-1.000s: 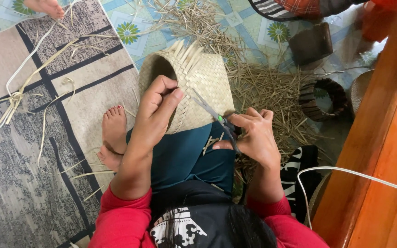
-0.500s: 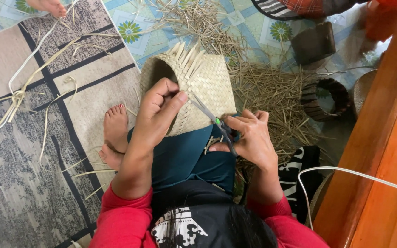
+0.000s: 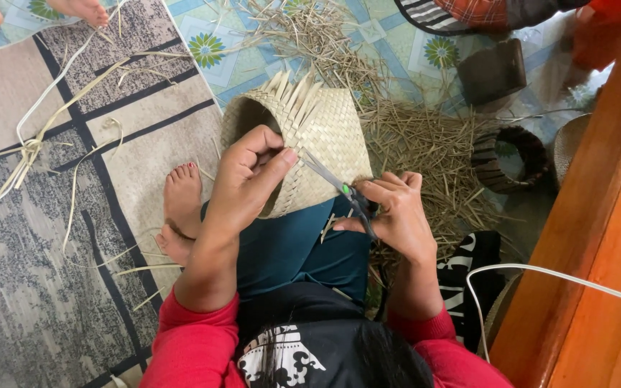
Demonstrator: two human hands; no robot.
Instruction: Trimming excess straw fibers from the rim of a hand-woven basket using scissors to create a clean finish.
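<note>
The woven basket [image 3: 317,147] lies on its side across the person's lap, its open mouth turned toward the left hand, and everything else sits around it. Nearest the camera, just below the basket, the right hand [image 3: 396,215] has its fingers curled through the handles of a pair of scissors [image 3: 343,190], whose blades point up and rest against the basket's woven wall. The left hand [image 3: 249,179] grips the basket's rim, thumb pressed flat along the outside, the other fingers hooked over the edge and hidden inside. The blade tips sit very close to that thumb, so a quick snip or a slip of the basket on the lap could nick it. The blades also lie flat on finished weave rather than on the loose strip ends [image 3: 292,90] sticking out at the top of the rim; a careless cut there could sever a working strand and let the weave loosen. Left of the basket a bare foot [image 3: 181,208] rests on the grey mat [image 3: 37,287], where falling trimmings could land. Beyond the basket lies a heap of dry straw cuttings [image 3: 411,136], and further right a dark woven ring [image 3: 508,158] near a wooden frame [image 3: 598,237].
</note>
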